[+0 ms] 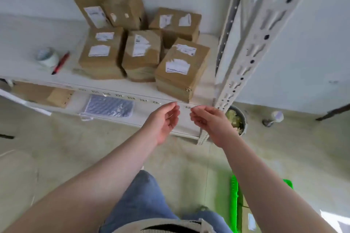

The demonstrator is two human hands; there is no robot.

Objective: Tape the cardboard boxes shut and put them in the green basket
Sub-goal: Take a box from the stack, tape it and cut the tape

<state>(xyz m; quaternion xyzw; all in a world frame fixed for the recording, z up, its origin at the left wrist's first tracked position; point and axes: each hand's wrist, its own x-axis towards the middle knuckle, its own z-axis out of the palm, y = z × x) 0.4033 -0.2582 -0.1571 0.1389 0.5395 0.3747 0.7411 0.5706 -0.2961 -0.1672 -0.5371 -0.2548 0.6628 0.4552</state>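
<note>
Both hands mid-frame, empty: left hand [164, 121] and right hand [209, 120] loosely curled, fingers relaxed. Cardboard boxes [141, 43] stacked on shelf [28, 66], upper centre. Green basket [234, 204] lower right.

Left hand [164, 121] and right hand [209, 120] loosely curled, cardboard boxes [141, 47] on shelf [22, 66]

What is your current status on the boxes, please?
Both hands empty: left hand and right hand loosely curled below the shelf edge. Cardboard boxes stacked on shelf, untouched. Tape roll far left. Green basket by right leg. Nothing blocking.
</note>
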